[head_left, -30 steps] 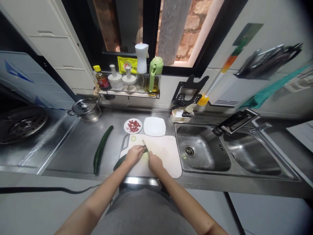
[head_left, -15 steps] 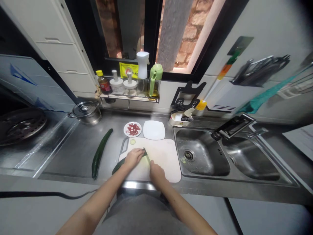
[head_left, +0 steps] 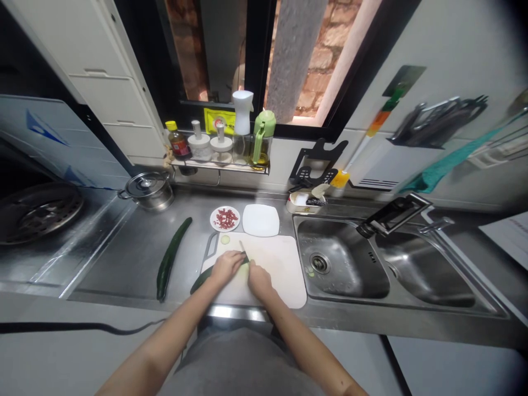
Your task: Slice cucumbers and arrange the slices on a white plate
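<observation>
Cucumber point(head_left: 201, 279) lies on a cutting board point(head_left: 284, 269) at lower centre of the frame, pinned beneath the left hand point(head_left: 227, 266) as the right hand point(head_left: 259, 280) grips a knife point(head_left: 242, 246) beside it; slicing seems under way, the next stroke calling for a steady hold

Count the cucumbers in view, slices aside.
2: one cucumber lies on the steel counter, left of the cutting board; the second cucumber rests on the board, partly hidden by the left hand.
</observation>
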{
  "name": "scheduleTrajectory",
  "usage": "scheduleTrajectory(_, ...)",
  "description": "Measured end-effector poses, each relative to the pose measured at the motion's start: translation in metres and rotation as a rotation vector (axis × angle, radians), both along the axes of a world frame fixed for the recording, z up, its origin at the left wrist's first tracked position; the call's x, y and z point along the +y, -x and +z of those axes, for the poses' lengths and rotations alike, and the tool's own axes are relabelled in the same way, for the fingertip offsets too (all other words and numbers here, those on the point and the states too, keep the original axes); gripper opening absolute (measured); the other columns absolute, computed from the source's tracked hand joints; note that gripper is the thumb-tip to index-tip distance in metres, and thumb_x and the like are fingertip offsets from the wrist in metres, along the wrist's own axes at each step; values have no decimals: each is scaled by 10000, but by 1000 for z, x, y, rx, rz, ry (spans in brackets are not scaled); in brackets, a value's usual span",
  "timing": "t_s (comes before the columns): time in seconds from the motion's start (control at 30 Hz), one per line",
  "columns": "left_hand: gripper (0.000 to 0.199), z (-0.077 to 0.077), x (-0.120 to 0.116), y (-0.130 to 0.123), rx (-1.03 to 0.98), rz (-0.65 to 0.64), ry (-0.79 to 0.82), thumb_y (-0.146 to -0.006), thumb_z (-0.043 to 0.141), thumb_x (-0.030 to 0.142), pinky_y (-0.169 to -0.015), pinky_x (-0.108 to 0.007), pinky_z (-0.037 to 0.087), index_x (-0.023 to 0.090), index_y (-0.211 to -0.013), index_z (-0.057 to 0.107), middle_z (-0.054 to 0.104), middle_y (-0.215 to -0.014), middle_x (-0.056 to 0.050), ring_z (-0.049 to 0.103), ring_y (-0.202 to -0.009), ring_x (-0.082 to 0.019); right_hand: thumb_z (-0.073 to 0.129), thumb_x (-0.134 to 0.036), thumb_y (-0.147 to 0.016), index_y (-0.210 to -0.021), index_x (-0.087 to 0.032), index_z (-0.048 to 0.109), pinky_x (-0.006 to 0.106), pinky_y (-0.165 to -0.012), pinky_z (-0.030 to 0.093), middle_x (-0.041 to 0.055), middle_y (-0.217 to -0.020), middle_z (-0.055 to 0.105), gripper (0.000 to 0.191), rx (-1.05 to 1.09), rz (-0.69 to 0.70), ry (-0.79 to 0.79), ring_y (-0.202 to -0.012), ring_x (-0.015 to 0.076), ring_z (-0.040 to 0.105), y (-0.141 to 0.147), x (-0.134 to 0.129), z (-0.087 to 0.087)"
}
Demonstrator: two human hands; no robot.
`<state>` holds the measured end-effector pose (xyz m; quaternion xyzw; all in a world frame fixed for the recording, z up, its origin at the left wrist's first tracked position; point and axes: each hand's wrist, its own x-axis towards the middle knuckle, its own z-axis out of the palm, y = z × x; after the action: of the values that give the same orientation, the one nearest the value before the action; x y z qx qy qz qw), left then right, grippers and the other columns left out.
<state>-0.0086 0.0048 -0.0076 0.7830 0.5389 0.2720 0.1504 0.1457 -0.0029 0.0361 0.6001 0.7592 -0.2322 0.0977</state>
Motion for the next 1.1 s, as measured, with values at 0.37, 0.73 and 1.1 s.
scheduleTrajectory(0.37,239,-3,1,1,-12,-2,-13,-918,495,263,-852,-305,500,229,-1023,707,691,-1018,-60,619,-936,-166,305,-49,-893,-1233,-107,470,299,-825,456,173,-977,670,383,-25,35,-5,-1002,219,636,-14,-14,-8)
scheduleTrajectory(0.73,236,-5,3,1,-5,-2,-3,-911,503,254,-882,-317,497,224,-1027,706,693,-1028,-58,615,-964,-170,316,-57,-896,-1264,-81,465,296,-864,447,186,-1040,659,397,-4,30,19,-1065,216,613,0,6,-4)
scheduleTrajectory(1.1,237,-8,3,1,9,0,-11,-911,504,253,-875,-315,495,234,-1042,702,684,-1047,-56,612,-964,-172,313,-49,-903,-1236,-102,478,304,-854,456,172,-1002,671,376,-2,19,8,-1044,212,629,-5,-2,-6)
